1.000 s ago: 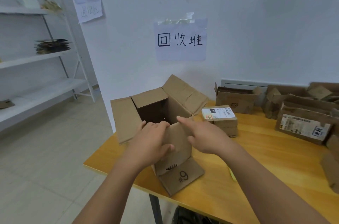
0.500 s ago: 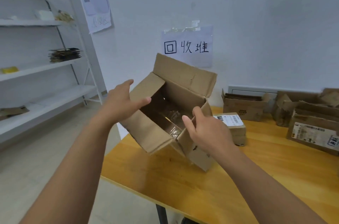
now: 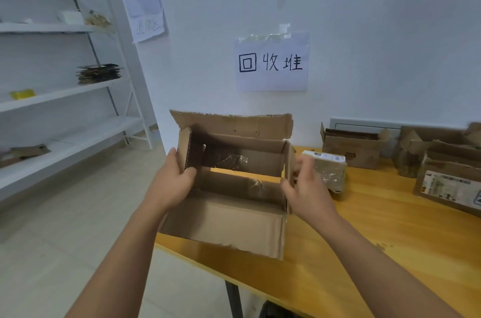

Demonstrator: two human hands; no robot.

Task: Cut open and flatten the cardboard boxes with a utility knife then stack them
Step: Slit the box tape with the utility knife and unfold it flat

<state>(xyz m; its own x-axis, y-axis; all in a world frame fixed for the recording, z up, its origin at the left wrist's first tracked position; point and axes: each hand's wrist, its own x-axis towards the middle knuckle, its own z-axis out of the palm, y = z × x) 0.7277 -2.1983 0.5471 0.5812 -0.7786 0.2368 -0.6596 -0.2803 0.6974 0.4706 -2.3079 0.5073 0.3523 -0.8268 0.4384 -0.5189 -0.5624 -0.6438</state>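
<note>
Both hands held an open cardboard box (image 3: 234, 216) above the desk (image 3: 364, 252) edge. The left hand (image 3: 169, 182) gripped its left wall; the right hand (image 3: 307, 195) gripped the right wall.

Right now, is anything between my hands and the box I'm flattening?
Nothing visible. The left hand grips the open cardboard box by its left end flap, and the right hand holds its right wall.

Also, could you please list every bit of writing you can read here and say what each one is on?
"回收堆": white paper sign taped to the wall.
Handwriting on the lower sheet by the shelving: blurred, unreadable.
Dark print on the open box at the back of the table: blurred.
Shipping labels on the small parcel and the right-hand box: too small to read.
</note>
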